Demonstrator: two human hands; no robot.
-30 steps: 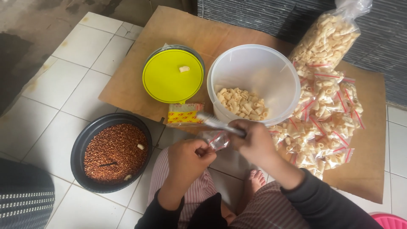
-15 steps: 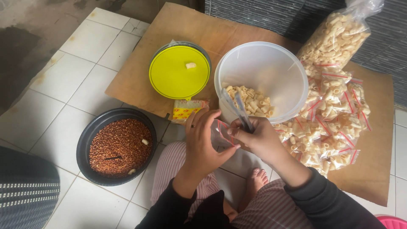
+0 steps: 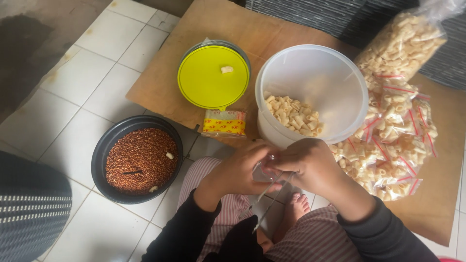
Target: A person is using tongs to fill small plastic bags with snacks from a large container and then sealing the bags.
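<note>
1. My left hand (image 3: pixel 238 173) and right hand (image 3: pixel 310 165) meet just in front of the white tub (image 3: pixel 359 102), both pinched shut on a small clear zip bag (image 3: pixel 266 171) held between them; I cannot tell what is in it.
2. My right hand also grips a pair of metal tongs (image 3: pixel 264 206), whose tips slant down toward my lap.
3. The white tub stands on a cardboard sheet (image 3: pixel 165 92) and holds a shallow layer of short macaroni pieces (image 3: pixel 293 115), so most of it looks used up, with some left to bag.
4. Right of the tub lies a heap of filled small bags (image 3: pixel 393 145) with red zip strips, and behind them a big clear bag of macaroni (image 3: pixel 403 41).
5. Left of the tub sits a yellow-lidded container (image 3: pixel 213 77) with one stray piece on it, and a yellow packet (image 3: pixel 224 123) in front.
6. Further left, on the tiled floor (image 3: pixel 77 111), is a black bowl of reddish-brown grains (image 3: pixel 138 162).
</note>
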